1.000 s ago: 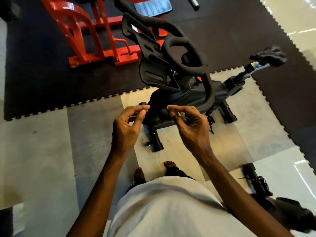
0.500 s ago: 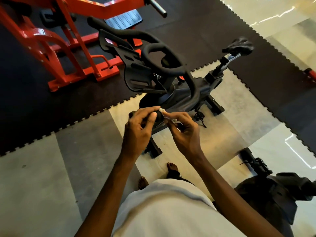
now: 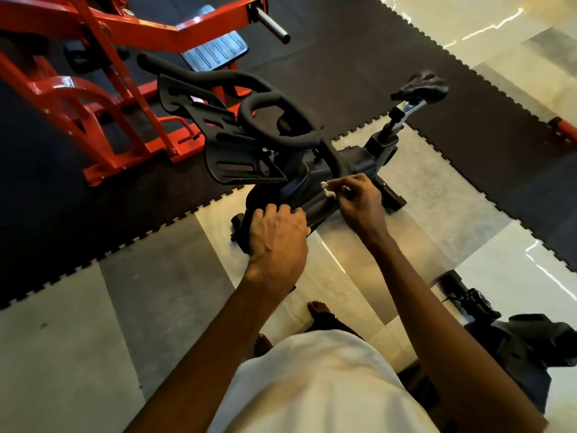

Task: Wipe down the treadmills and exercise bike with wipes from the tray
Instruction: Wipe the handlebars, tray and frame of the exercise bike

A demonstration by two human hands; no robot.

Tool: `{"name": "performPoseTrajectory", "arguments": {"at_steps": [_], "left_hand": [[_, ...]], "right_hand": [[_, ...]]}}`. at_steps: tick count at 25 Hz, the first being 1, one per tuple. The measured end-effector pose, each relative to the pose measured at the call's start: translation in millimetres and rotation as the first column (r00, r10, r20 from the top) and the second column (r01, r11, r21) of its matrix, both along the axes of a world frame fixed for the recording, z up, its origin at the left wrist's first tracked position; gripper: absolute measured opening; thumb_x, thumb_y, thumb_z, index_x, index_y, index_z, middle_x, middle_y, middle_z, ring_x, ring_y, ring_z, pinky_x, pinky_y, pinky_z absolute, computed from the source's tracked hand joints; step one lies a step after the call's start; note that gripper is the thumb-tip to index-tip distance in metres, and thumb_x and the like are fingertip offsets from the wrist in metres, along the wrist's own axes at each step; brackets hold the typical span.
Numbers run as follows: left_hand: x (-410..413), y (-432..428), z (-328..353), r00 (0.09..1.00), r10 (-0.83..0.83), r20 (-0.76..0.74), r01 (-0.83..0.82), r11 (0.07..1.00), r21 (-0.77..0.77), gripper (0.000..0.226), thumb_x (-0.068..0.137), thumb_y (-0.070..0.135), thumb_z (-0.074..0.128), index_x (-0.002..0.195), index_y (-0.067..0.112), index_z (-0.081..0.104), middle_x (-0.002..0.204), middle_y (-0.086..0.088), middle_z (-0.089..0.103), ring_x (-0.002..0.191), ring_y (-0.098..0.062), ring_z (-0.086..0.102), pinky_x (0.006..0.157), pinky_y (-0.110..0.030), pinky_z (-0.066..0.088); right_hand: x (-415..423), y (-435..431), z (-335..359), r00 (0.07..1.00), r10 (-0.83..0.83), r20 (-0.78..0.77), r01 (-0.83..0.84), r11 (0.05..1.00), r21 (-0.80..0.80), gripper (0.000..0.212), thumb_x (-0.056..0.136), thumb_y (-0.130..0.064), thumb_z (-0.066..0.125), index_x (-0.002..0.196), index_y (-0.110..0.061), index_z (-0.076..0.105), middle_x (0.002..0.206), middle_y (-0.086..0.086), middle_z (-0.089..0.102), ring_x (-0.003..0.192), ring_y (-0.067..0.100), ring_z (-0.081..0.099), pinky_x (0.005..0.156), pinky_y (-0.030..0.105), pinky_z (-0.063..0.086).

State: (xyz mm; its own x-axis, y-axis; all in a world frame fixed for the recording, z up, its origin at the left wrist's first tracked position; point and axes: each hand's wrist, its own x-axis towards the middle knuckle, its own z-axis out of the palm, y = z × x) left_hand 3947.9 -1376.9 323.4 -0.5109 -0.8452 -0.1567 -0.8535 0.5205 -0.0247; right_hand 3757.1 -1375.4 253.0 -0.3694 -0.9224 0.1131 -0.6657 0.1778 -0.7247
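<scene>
A black exercise bike (image 3: 352, 164) stands in front of me, its looped handlebar (image 3: 274, 120) and console tray toward me and its saddle (image 3: 421, 85) at the far right. My right hand (image 3: 356, 201) pinches a small crumpled white wipe (image 3: 327, 190) close to the lower end of the handlebar stem. Lower and to the left, my left hand (image 3: 278, 239) hovers palm down over the bike's front end, fingers loosely curled and holding nothing. No tray or treadmill shows.
A red steel weight machine (image 3: 103, 89) with a protruding metal bar (image 3: 271, 23) stands behind the bike on black rubber mats. Another black machine (image 3: 512, 335) sits low at my right. My bare feet (image 3: 318, 309) stand on glossy tiles just before the bike.
My hands, together in front of me working the wipe, have parted. The right carried the wipe toward the bike's stem; the left dropped, palm down. The view shifted, so the bike looks closer.
</scene>
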Motion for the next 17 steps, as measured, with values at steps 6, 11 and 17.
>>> {"name": "performPoseTrajectory", "arguments": {"at_steps": [6,11,17], "left_hand": [[-58,0,-24,0.985,0.096,0.145,-0.091,0.995,-0.04,0.055,0.108,0.045,0.032,0.153,0.014,0.032,0.138,-0.014,0.054,0.125,-0.03,0.051,0.104,-0.041,0.036],[-92,-5,-68,0.978,0.197,-0.073,-0.205,0.969,-0.135,0.047,0.103,0.044,0.047,0.137,0.014,0.057,0.116,-0.007,0.069,0.102,-0.022,0.065,0.086,-0.035,0.049],[-120,-4,-96,0.866,0.228,-0.444,-0.361,0.9,-0.242,0.038,0.095,0.033,0.064,0.126,0.012,0.07,0.114,-0.007,0.073,0.1,-0.024,0.07,0.081,-0.04,0.057]], "right_hand": [[-44,-1,-7,0.986,0.163,-0.037,-0.164,0.986,-0.016,0.025,0.089,0.001,0.066,0.109,-0.014,0.072,0.112,0.0,0.057,0.091,-0.003,0.056,0.08,0.002,0.045],[-82,-43,-11,0.982,0.172,0.076,-0.165,0.981,-0.099,0.018,0.092,-0.011,0.07,0.108,-0.014,0.075,0.107,0.002,0.061,0.093,-0.014,0.055,0.078,0.003,0.043],[-112,-41,-37,0.915,0.401,0.037,-0.389,0.905,-0.171,0.023,0.089,-0.011,0.073,0.111,-0.015,0.074,0.11,-0.008,0.059,0.098,-0.012,0.057,0.084,0.008,0.047]]}}
